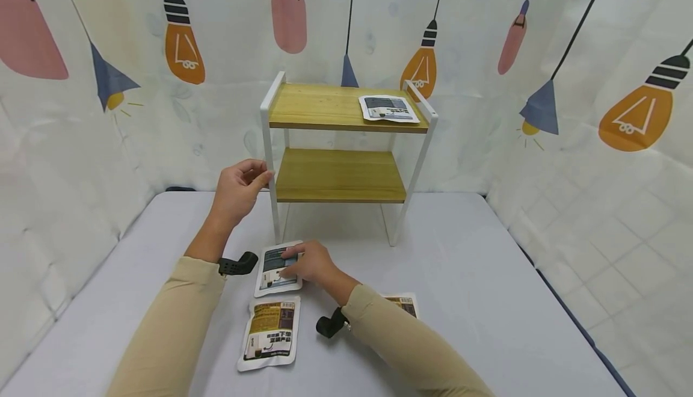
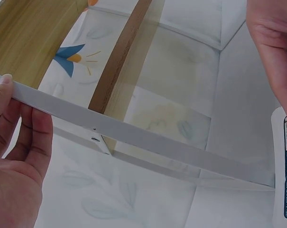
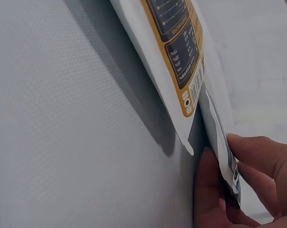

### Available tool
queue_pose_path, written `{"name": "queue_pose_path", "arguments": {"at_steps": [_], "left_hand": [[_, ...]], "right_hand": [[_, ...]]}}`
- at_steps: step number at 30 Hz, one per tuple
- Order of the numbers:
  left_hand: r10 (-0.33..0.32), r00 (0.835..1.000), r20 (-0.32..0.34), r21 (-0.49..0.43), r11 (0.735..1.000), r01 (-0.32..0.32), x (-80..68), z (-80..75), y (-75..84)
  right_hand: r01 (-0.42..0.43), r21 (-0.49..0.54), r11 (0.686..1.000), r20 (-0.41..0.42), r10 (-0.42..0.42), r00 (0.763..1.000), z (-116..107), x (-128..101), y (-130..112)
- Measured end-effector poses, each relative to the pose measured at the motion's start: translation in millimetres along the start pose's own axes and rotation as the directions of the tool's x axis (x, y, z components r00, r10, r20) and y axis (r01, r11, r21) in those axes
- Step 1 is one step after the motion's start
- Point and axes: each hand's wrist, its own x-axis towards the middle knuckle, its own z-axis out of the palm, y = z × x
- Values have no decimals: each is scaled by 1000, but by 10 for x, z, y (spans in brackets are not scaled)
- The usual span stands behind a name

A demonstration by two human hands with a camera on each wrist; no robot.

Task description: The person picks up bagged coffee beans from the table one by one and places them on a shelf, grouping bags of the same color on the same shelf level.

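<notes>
My right hand (image 1: pixel 313 263) pinches the near right edge of a grey-printed pouch (image 1: pixel 275 270) lying flat on the surface (image 1: pixel 476 301), thumb under, fingers on top. The pouch's long axis runs away from me, toward the shelf rack (image 1: pixel 346 144) straight ahead. My left hand (image 1: pixel 238 189) grips the rack's white front-left post (image 1: pixel 269 162), fingers curled round it. An orange-labelled pouch (image 1: pixel 269 332) lies just nearer me; a matching grey pouch (image 1: pixel 388 109) sits on the top shelf.
</notes>
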Motion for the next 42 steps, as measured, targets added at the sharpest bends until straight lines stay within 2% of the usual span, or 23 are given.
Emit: {"name": "queue_pose_path", "arguments": {"at_steps": [20, 34, 42], "left_hand": [[9, 1000, -4, -26, 1000, -9, 12, 2, -24], [-13, 1000, -2, -2, 1000, 13, -10, -1, 17], [-1, 1000, 7, 3, 1000, 1, -7, -14, -11]], "right_hand": [[-40, 19, 999, -34, 41, 999, 30, -57, -26], [-38, 6, 999, -24, 39, 999, 20, -97, -38], [-22, 1, 1000, -15, 22, 1000, -20, -103, 8]]}}
